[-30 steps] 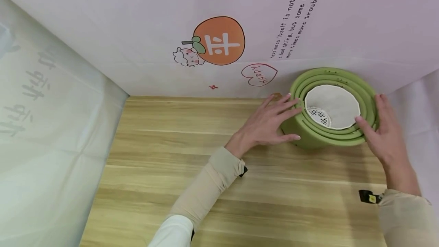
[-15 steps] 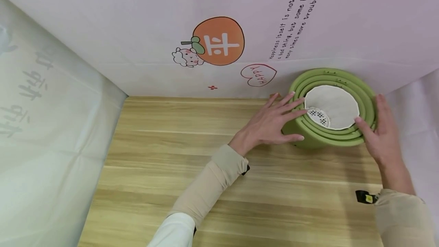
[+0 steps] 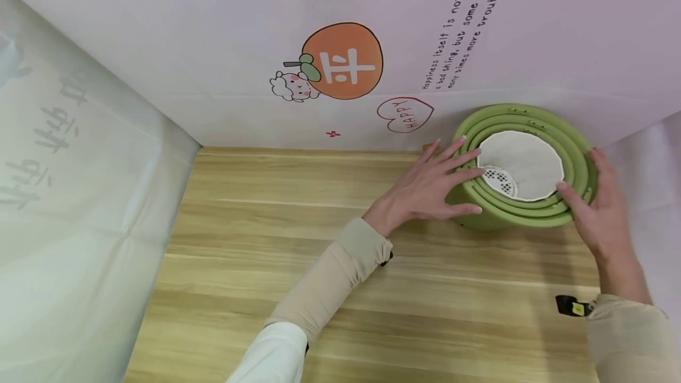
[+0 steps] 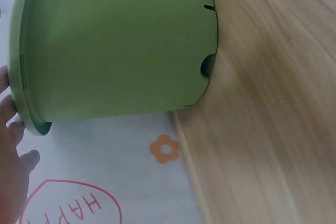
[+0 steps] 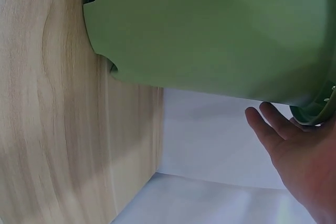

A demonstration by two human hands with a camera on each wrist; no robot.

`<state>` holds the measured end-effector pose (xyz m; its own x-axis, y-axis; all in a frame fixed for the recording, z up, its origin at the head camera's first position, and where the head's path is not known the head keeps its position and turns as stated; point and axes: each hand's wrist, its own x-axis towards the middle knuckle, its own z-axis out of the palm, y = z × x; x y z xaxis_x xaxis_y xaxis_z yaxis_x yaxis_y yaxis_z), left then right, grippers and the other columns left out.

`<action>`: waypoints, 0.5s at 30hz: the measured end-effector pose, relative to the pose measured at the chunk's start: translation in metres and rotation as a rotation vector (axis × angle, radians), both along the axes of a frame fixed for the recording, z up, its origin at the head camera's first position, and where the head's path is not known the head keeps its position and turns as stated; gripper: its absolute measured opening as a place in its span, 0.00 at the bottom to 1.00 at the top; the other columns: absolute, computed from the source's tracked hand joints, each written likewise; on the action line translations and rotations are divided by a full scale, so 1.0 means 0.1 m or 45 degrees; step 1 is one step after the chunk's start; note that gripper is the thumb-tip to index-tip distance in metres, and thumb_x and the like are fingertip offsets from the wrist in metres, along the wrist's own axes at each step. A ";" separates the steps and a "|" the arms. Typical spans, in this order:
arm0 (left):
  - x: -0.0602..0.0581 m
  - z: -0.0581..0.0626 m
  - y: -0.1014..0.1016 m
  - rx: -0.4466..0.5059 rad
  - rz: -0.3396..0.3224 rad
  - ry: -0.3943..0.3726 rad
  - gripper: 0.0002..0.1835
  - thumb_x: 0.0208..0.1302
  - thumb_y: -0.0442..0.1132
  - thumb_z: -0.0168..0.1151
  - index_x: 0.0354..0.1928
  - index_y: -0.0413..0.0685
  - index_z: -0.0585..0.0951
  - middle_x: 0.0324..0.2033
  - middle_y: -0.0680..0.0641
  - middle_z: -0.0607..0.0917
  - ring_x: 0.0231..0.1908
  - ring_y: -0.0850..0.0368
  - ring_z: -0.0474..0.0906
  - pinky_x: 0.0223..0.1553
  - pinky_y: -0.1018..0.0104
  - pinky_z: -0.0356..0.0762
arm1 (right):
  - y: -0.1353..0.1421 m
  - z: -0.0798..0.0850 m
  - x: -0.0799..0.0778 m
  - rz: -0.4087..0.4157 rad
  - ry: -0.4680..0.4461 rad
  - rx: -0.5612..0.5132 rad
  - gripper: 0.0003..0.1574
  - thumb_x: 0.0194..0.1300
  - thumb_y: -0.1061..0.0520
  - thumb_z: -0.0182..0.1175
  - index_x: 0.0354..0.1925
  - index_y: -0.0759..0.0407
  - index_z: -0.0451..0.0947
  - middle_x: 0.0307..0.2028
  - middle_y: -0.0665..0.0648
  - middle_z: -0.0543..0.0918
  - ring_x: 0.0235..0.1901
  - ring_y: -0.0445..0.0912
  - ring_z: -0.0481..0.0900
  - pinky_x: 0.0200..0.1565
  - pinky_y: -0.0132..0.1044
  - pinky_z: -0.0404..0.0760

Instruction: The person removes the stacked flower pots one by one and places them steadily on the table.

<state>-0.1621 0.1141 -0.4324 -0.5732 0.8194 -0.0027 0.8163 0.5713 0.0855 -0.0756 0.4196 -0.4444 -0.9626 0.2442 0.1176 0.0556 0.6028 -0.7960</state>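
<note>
Several green plastic flowerpots (image 3: pixel 571 146) stand nested in one another, rims stepped inward, seen from above in the head view. Inside them sits a white pot (image 3: pixel 524 158) with a perforated base. My left hand (image 3: pixel 428 185) spreads its straight fingers over the left of the rims, thumb along the outer wall. On the right side, my right hand (image 3: pixel 598 205) holds the rims, thumb over the inner edge and fingers outside. The outer green wall (image 4: pixel 121 45) fills much of the left wrist view. In the right wrist view, the right fingers (image 5: pixel 268 124) reach out below the rim.
The stack stands on a wood-grain table (image 3: pixel 266 241), near its back edge. Behind rises a white printed backdrop (image 3: pixel 239 34). A pale sheet (image 3: pixel 96 194) hangs at the left, and another pale sheet (image 3: pixel 651 194) is close beside the right hand.
The left fingertips have slid slightly right, further over the rims. The right hand keeps its place on the stack. The whole head view has shifted a little.
</note>
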 end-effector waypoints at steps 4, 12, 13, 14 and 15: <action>-0.04 0.02 0.04 -0.016 -0.012 0.019 0.43 0.62 0.80 0.30 0.77 0.74 0.55 0.77 0.60 0.38 0.73 0.56 0.16 0.70 0.51 0.13 | -0.02 0.00 0.02 -0.027 -0.032 -0.040 0.47 0.70 0.55 0.56 0.79 0.47 0.45 0.78 0.53 0.48 0.71 0.37 0.49 0.73 0.31 0.41; -0.09 0.06 0.12 -0.036 -0.056 0.058 0.40 0.66 0.78 0.27 0.75 0.73 0.59 0.78 0.60 0.45 0.76 0.54 0.25 0.72 0.50 0.15 | -0.02 0.00 0.03 -0.044 -0.045 -0.046 0.47 0.71 0.55 0.55 0.79 0.45 0.44 0.78 0.54 0.49 0.70 0.37 0.52 0.71 0.27 0.44; -0.09 0.06 0.13 -0.035 -0.059 0.063 0.40 0.66 0.77 0.27 0.75 0.73 0.59 0.78 0.60 0.46 0.76 0.54 0.26 0.72 0.50 0.15 | -0.02 0.00 0.03 -0.047 -0.052 -0.049 0.47 0.71 0.55 0.55 0.79 0.45 0.44 0.78 0.54 0.49 0.70 0.37 0.52 0.71 0.27 0.44; -0.09 0.06 0.14 -0.035 -0.061 0.068 0.40 0.66 0.77 0.26 0.75 0.73 0.60 0.78 0.60 0.47 0.76 0.55 0.27 0.71 0.50 0.15 | -0.02 0.00 0.03 -0.050 -0.060 -0.052 0.47 0.71 0.55 0.55 0.79 0.44 0.44 0.78 0.54 0.49 0.70 0.37 0.52 0.71 0.27 0.44; -0.09 0.06 0.15 -0.037 -0.063 0.070 0.39 0.66 0.77 0.26 0.75 0.73 0.60 0.78 0.60 0.48 0.76 0.56 0.26 0.71 0.50 0.14 | -0.02 0.00 0.04 -0.054 -0.067 -0.055 0.47 0.71 0.55 0.55 0.79 0.44 0.44 0.78 0.54 0.49 0.69 0.37 0.53 0.71 0.27 0.45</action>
